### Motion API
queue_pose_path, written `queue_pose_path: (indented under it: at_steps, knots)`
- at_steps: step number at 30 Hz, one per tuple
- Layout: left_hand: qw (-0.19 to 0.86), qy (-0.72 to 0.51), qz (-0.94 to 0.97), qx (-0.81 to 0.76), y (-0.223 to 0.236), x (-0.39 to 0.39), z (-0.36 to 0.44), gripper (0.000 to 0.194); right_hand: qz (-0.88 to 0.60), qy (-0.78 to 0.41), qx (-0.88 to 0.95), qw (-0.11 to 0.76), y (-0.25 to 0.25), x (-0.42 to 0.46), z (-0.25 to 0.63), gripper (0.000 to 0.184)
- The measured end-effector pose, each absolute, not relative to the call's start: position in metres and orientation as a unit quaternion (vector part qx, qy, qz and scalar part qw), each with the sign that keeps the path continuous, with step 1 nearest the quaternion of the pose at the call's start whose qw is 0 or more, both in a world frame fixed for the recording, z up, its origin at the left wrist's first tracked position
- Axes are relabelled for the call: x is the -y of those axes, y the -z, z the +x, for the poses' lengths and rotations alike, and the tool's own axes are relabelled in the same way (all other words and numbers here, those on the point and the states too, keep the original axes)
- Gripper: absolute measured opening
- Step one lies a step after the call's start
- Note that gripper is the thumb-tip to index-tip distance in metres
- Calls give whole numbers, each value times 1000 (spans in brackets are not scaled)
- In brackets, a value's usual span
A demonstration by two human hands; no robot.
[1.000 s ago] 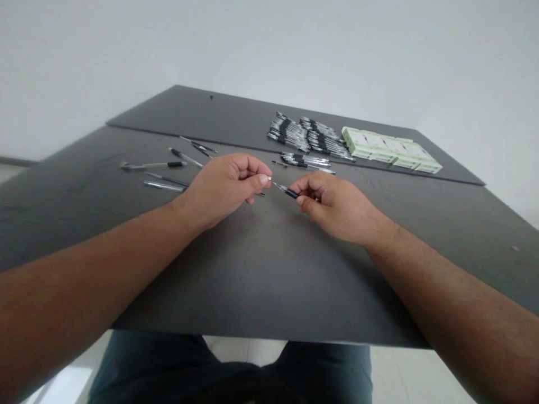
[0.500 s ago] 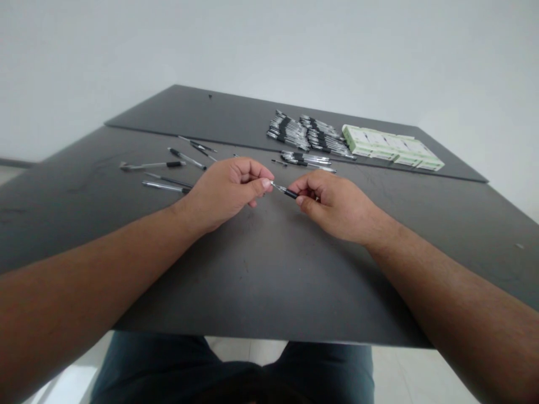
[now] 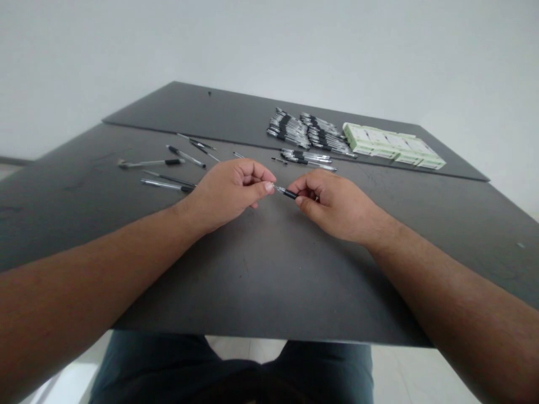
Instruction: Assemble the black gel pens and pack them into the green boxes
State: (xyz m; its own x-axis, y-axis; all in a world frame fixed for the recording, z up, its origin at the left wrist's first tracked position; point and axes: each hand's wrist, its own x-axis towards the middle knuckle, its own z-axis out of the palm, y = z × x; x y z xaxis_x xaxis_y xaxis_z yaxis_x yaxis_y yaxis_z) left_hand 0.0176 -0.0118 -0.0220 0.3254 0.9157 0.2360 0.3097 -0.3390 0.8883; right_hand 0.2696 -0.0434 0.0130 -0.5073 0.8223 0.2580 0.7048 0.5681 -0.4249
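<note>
Just above the table, my right hand [image 3: 332, 205] is closed around a pen [image 3: 289, 193] with a black grip; its narrow clear-and-metal front end points left. The rest of the barrel is hidden in my palm. My left hand [image 3: 236, 188] pinches thumb and forefinger at the pen's tip, so the very end is covered. Beyond and left of my left hand lie loose pens and pen parts, among them a clear pen with a black grip [image 3: 185, 156], another clear pen [image 3: 164, 185] and a long pen lying sideways [image 3: 151, 163].
Bundled rows of pens [image 3: 288, 129] lie on the far part of the dark table [image 3: 269, 280], with a smaller group of pens [image 3: 307, 158] nearer. Green and white boxes [image 3: 391, 147] stand side by side at the back right. A tiny dark piece [image 3: 209, 93] lies far back.
My left fingertips have shifted slightly right, covering more of the pen's tip. My right hand and the pen stay nearly still; the view has tilted a little.
</note>
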Motion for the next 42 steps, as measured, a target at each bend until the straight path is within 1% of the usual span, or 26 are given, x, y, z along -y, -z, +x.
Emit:
queue_pose_path:
  at_steps: [8, 11, 19, 24, 28, 32, 36, 39, 42]
  knots:
    - [279, -355, 782, -429, 15, 14, 15, 20, -425, -92, 873, 222, -10, 42, 273, 27]
    - [259, -343, 797, -425, 12, 17, 16, 20, -416, -86, 879, 218, -9, 42, 272, 28]
    - [230, -331, 808, -430, 13, 20, 16, 19, -415, -78, 878, 224, -9, 46, 267, 28]
    - [224, -335, 809, -428, 12, 22, 16, 18, -472, -96, 844, 235, -11, 49, 262, 15]
    - [223, -347, 812, -414, 11, 24, 17, 17, -481, -78, 852, 193, -14, 50, 260, 8]
    - [230, -350, 812, -407, 12, 24, 16, 16, -449, -68, 876, 162, -14, 50, 261, 20]
    - [232, -350, 811, -408, 12, 24, 16, 19, -463, -81, 861, 193, -13, 50, 262, 15]
    - [226, -342, 812, -414, 11, 25, 16, 20, -464, -79, 864, 180, -14, 50, 262, 11]
    - [218, -336, 813, -422, 10, 25, 16, 20, -452, -81, 872, 167, -14, 50, 261, 19]
